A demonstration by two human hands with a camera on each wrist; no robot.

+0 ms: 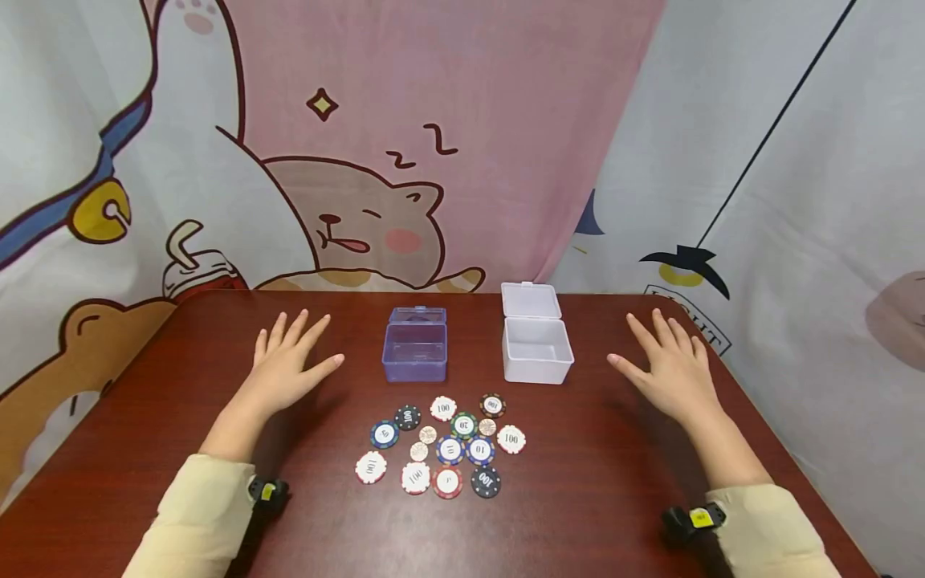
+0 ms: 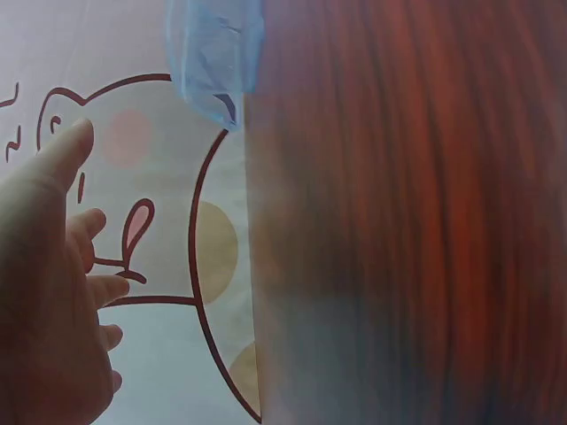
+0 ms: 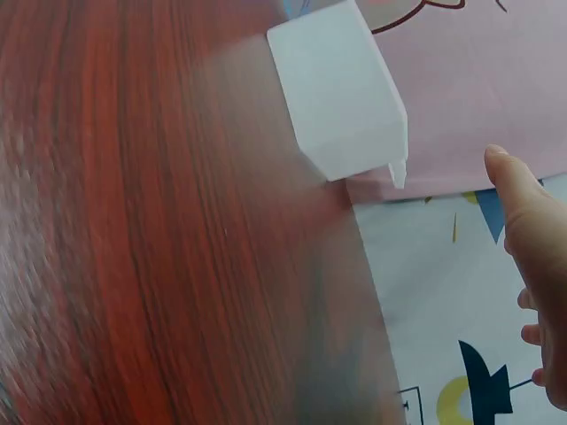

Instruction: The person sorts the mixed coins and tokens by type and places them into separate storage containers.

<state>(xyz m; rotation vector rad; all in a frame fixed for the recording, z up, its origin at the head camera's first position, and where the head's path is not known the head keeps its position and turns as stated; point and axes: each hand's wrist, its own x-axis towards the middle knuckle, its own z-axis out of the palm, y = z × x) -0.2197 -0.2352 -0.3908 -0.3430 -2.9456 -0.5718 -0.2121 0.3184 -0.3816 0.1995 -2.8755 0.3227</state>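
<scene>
Head view shows both hands spread flat on the desk (image 1: 181, 385), fingers splayed, holding nothing: the left hand (image 1: 289, 365) toward the left edge, the right hand (image 1: 668, 369) toward the right edge. Between them, toward the far edge, stand an open purple box (image 1: 415, 353) and an open white box (image 1: 536, 345). Poker chips (image 1: 442, 445) lie scattered nearer the front edge.

Both arms wear pale cream long sleeves (image 1: 195, 514) that end at the wrists. A small black camera unit with a yellow label is strapped under the left wrist (image 1: 267, 490), and a matching one under the right wrist (image 1: 694, 519).
</scene>
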